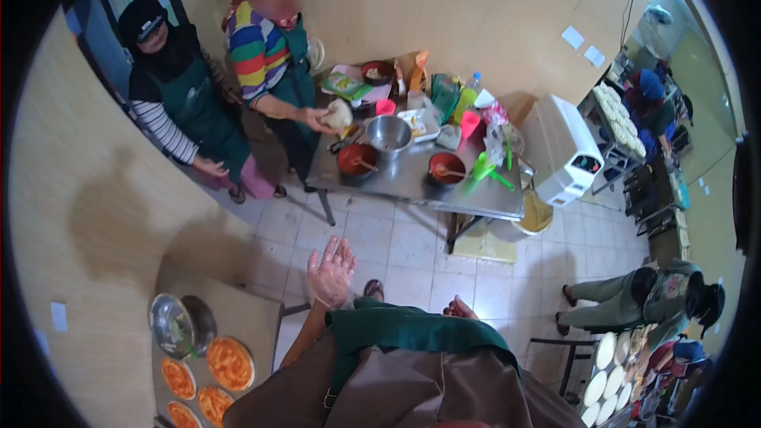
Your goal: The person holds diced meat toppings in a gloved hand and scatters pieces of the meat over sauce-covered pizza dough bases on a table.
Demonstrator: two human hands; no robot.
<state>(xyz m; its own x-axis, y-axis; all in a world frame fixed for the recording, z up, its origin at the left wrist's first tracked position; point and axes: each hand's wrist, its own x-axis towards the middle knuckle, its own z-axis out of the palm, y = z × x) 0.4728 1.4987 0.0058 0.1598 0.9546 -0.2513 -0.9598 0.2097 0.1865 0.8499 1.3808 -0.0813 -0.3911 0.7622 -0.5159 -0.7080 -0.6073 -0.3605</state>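
Observation:
My left hand (pixel 331 276) wears a clear plastic glove and is raised in front of me, palm up. Its fingers are spread and nothing lies in it. Lower and to the right, my right hand (pixel 460 308) shows partly past the edge of my green apron (pixel 420 330). Its fingers are half curled and a little apart, with no object seen in them. Neither hand touches anything on the tables. Nearest to the left hand, sauce-covered dough rounds (pixel 231 364) lie on a low table beside a metal bowl (pixel 172 325).
Ahead, a steel table (pixel 412 190) holds a metal pot (pixel 389 136), a red bowl with a spoon (pixel 357 162), cups and bags. One person there holds a pale dough lump (pixel 338 115); another stands beside them. A white machine (pixel 561 149) stands right. Pale rounds (pixel 605 351) lie lower right.

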